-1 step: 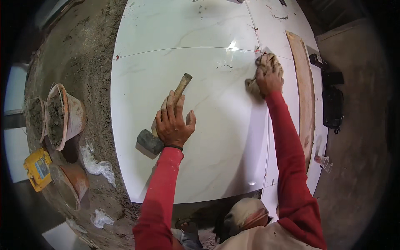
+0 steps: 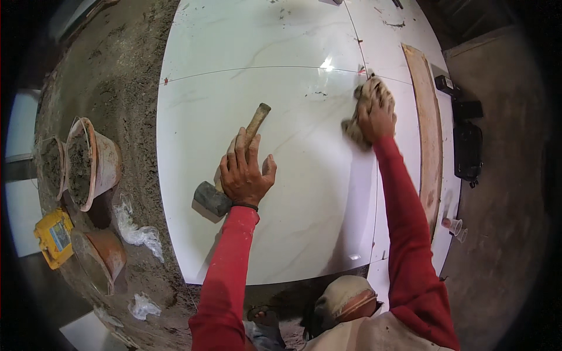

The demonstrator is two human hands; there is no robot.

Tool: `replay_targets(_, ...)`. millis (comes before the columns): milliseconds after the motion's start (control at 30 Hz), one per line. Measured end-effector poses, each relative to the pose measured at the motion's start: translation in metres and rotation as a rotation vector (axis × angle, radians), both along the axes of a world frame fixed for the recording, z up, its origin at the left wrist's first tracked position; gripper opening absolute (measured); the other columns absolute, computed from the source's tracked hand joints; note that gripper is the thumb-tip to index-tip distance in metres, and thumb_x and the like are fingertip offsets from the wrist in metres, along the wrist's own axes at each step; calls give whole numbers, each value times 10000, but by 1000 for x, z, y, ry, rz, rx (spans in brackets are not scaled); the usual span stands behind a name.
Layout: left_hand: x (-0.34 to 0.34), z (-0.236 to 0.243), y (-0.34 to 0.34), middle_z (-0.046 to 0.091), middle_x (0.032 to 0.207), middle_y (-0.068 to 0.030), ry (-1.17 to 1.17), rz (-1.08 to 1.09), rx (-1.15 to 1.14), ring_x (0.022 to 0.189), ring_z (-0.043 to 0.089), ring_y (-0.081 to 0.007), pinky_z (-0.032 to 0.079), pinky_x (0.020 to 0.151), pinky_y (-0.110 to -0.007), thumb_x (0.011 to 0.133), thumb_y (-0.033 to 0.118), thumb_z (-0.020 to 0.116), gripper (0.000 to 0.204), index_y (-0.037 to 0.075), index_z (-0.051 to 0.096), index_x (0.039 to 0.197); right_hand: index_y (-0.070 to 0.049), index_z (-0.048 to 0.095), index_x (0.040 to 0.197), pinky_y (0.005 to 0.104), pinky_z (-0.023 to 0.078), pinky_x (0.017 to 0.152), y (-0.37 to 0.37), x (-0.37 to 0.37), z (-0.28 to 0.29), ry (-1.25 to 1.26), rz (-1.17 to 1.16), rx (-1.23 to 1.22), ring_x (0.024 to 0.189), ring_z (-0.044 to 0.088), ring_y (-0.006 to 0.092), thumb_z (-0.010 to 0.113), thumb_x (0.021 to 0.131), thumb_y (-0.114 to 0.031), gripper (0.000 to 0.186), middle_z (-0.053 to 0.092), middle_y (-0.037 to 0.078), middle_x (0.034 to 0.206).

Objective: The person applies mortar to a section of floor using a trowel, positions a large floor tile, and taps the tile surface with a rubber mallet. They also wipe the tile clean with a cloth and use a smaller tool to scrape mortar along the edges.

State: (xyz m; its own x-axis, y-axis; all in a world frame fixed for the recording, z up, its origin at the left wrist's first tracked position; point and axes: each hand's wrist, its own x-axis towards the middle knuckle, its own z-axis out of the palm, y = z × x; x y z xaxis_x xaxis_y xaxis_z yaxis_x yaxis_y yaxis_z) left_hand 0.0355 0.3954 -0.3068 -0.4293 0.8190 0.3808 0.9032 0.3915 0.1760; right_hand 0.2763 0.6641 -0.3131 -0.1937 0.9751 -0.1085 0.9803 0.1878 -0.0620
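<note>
My left hand [image 2: 244, 169] rests palm down across the handle of a rubber mallet [image 2: 212, 199], its fingers spread rather than wrapped round it; the black head shows to the lower left of the hand and the handle's end pokes out above. The mallet lies on a large white marbled tile [image 2: 298, 234]. My right hand [image 2: 377, 117] grips a crumpled dirty beige cloth [image 2: 358, 131], pressed on the tile near a corner joint with a small red spacer [image 2: 362, 71].
Buckets of grey mortar [image 2: 80, 169], another bucket [image 2: 102, 260], a yellow container [image 2: 52, 237] and plastic bags [image 2: 143, 234] lie on rough mortar at left. Right are a wooden plank [image 2: 424, 146], a black case [image 2: 468, 149] and clear cups [image 2: 455, 227].
My right hand and the cloth have shifted slightly down the tile, toward me. My left hand and the mallet are in about the same place.
</note>
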Motion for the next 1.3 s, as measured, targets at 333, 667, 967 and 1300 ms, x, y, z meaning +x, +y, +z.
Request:
replay_targets(333,2,-4,6,519,1441,-50,-33,23,-8,1204,558,-243,424,979,-404,808,323,685,444,195,609,1227,-122,410,1527,619,78,1196,30,-65,22,-85,-42,117,1528,53,430,437,901,-728,871,132,257,1640)
replay_targets(667,5,-1,6,539,1421,-43,-51,24,15,1183,576,-244,419,966,-408,798,296,694,423,202,618,1203,-95,382,1540,611,73,1195,32,-63,19,-92,-57,54,1535,35,414,409,874,-783,957,132,272,1636)
replay_targets(967,6,0,9,551,1401,-43,-63,42,19,1177,578,-241,419,964,-395,792,292,695,390,208,631,1167,-126,342,1561,622,79,1191,33,-44,23,-49,-11,44,1520,67,446,482,868,-753,945,143,274,1631)
replay_targets(1300,4,3,6,552,1401,-39,-71,77,-30,1171,580,-231,423,956,-388,787,291,699,386,211,626,1158,-139,285,1582,608,83,1195,18,-19,15,-66,-125,-22,1519,66,443,479,867,-751,961,123,255,1642)
